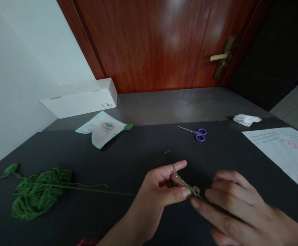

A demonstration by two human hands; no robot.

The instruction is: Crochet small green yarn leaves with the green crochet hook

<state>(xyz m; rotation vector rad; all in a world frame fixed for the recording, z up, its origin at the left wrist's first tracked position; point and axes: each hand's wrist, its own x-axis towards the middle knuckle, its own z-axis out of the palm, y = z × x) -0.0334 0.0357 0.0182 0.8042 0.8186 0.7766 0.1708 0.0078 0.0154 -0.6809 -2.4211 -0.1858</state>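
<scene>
My left hand (159, 189) pinches a small bit of green crochet work (191, 189) between thumb and fingers. A strand of green yarn (174, 168) passes over its raised index finger. My right hand (237, 201) is closed around a thin crochet hook (196, 193), whose metal end meets the stitches; its handle is mostly hidden by the fingers. On the left lies a loose skein of green yarn (40, 193), and one strand runs from it across the table to my left hand.
Purple-handled scissors (199, 134) lie beyond my hands, near a short yarn scrap (166, 151). A printed pouch (105, 128) with a green leaf piece (128, 127) and a white box (87, 102) are back left. A crumpled tissue (246, 119) and printed paper (284, 150) lie right.
</scene>
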